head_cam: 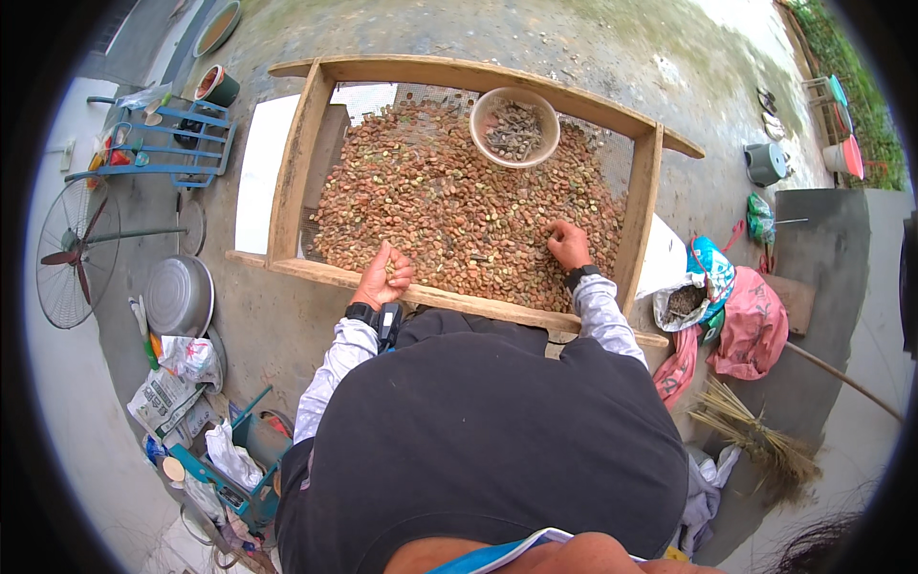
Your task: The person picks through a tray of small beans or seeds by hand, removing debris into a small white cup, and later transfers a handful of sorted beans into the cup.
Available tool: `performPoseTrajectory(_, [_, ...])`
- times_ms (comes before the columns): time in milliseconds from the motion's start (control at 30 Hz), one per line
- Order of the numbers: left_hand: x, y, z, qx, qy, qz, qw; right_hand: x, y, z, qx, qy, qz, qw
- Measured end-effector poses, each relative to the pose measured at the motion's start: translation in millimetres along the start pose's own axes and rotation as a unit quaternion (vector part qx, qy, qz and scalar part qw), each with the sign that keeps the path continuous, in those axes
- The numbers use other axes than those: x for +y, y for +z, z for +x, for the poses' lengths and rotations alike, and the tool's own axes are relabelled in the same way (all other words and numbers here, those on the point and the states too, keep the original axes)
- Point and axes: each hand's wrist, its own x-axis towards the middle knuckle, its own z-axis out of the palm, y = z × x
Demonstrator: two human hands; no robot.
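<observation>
Brown and greenish flat beans [437,208], probably broad beans, cover the mesh of a wooden-framed sieve tray [294,172] before me. My left hand [386,276] is curled above the near rail, around a few beans. Over the right part of the beans, my right hand [570,244] points its fingers down at them; whether it pinches one is hidden. Near the far rail a pale plastic bowl [482,133] rests on the beans. Dark, dry scraps [515,133] lie inside it.
To the left are a pedestal fan [79,251], a blue metal cart [172,140] and a large aluminium pot [176,298]. At right, an open sack [681,305] stands beside a pink bag [753,323] and a straw broom [760,430]. A grey stool [766,165] is farther off.
</observation>
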Motion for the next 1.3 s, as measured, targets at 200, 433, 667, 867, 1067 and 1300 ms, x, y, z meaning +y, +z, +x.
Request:
performPoseTrajectory(200, [0.7, 1.9, 1.4, 0.002, -0.004, 0.004, 1.000, 2.8, 13.9, 5.9, 0.044, -0.063, -0.097, 0.992])
performPoseTrajectory(433, [0.5, 1.7, 1.3, -0.021, -0.001, 0.018, 1.000, 27.1, 5.2, 0.7, 0.014, 0.006, 0.124, 0.992])
performPoseTrajectory(667, [-0.6, 2.0, -0.6, -0.010, 0.000, 0.014, 1.000, 10.0, 1.1, -4.6, -0.093, 0.080, 0.206, 0.971])
performPoseTrajectory(867, [-0.5, 1.2, -2.5, -0.011, 0.002, 0.017, 1.000, 1.9, 3.4, -5.2, -0.089, 0.064, 0.208, 0.972])
performPoseTrajectory(1067, [-1.1, -1.0, -1.0, -0.014, 0.007, 0.011, 1.000, 3.3, 11.8, -6.4, -0.050, -0.027, 0.065, 0.996])
performPoseTrajectory(1300, [-1.1, -0.5, -0.1, -0.016, 0.009, 0.009, 1.000, -10.2, 32.5, -6.7, -0.002, -0.098, -0.145, 0.985])
